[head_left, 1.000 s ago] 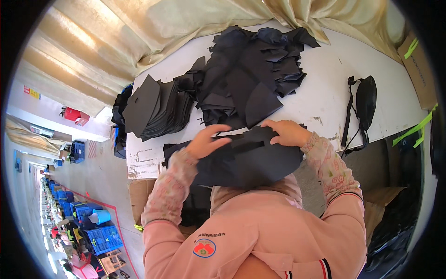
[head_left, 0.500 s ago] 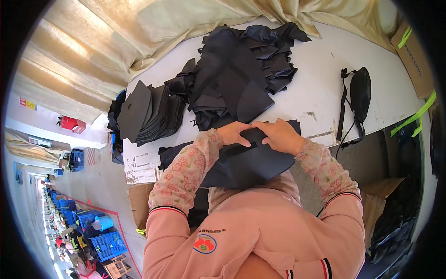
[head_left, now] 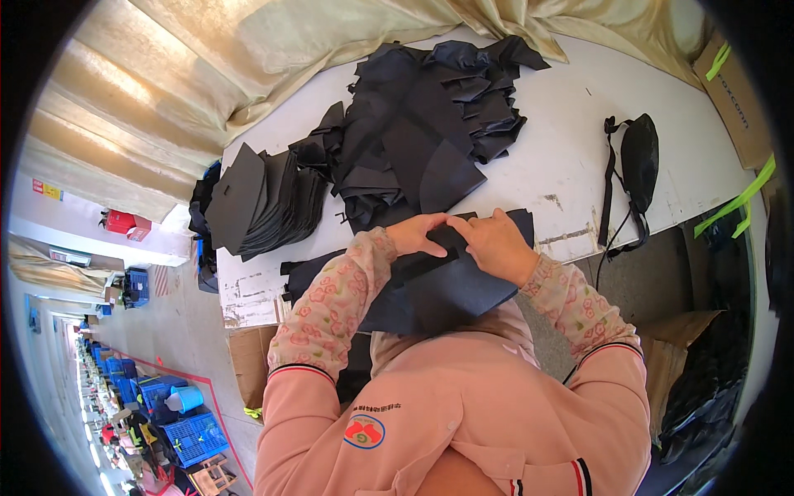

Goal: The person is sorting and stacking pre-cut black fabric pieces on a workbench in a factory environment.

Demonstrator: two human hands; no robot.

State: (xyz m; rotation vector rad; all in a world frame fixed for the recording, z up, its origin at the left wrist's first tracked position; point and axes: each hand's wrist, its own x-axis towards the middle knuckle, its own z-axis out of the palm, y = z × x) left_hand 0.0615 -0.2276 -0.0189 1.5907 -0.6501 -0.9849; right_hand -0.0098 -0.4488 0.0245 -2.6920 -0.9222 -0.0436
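Note:
A black fabric piece (head_left: 430, 289) hangs over the near table edge toward my lap, its upper edge between my two hands. My left hand (head_left: 413, 235) pinches that edge, thumb below and fingers on top. Close beside it, my right hand (head_left: 498, 246) is closed on the same edge, its index finger nearly meeting the left fingertips. Some of the cloth between the hands is hidden by the fingers. More dark fabric (head_left: 318, 269) lies flat under and left of the piece. Beyond my hands is a large heap of black fabric pieces (head_left: 413, 124).
A fanned stack of stiff black panels (head_left: 263, 202) stands at the table's left. On the white table's (head_left: 562, 124) right lies a black strapped pouch (head_left: 638, 165). A cardboard box (head_left: 732, 99) is at the far right; gold curtains (head_left: 165, 74) hang behind.
My right hand has shifted slightly, and its fingers are more bent over the fabric edge. The left hand has barely moved; the view has tilted a little.

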